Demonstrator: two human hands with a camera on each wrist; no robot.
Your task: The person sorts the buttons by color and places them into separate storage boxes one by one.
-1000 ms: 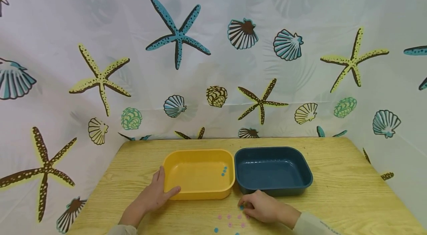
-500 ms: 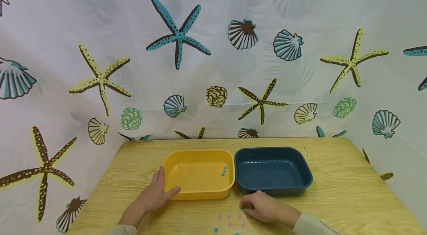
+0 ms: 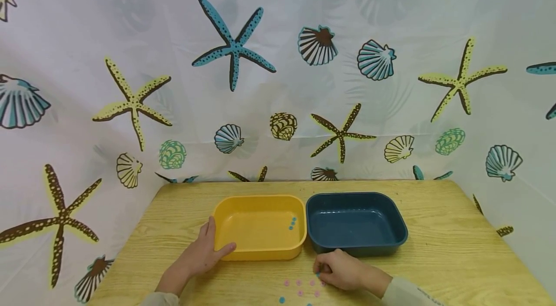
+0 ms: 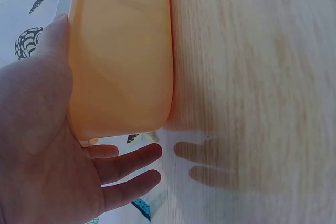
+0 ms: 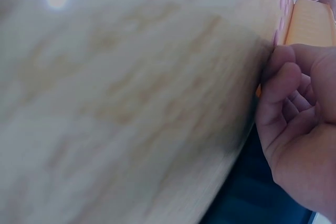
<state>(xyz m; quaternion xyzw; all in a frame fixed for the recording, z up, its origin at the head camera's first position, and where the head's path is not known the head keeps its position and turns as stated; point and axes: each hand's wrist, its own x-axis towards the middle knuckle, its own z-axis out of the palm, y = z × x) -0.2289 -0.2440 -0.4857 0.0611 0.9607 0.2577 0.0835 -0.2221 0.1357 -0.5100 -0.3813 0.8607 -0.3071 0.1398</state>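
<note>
My left hand (image 3: 199,250) rests at the near left corner of the yellow tray (image 3: 260,255), thumb over the rim, the other fingers fairly straight along its end. In the left wrist view those fingers (image 4: 131,163) extend past the tray wall (image 4: 123,61). My right hand (image 3: 340,270) is low over the table, just in front of the dark blue tray (image 3: 360,250), thumb and index finger pinching a small round blue button (image 3: 318,275). Mostly, its fingertips cover that button. Several pink buttons (image 3: 299,293) lie beside this hand. In the right wrist view, the curled fingers (image 5: 273,103) are at the tabletop.
Several small blue buttons (image 3: 293,223) lie inside the yellow tray, near its right wall. Two more loose blue buttons, one of them here (image 3: 282,299), lie at the front of the wooden table (image 3: 451,243). A patterned curtain (image 3: 278,79) encloses the back and sides.
The blue button at my right fingertips has shifted slightly down and right, and the fingers now cover more of it. My left hand has stayed on the yellow tray.
</note>
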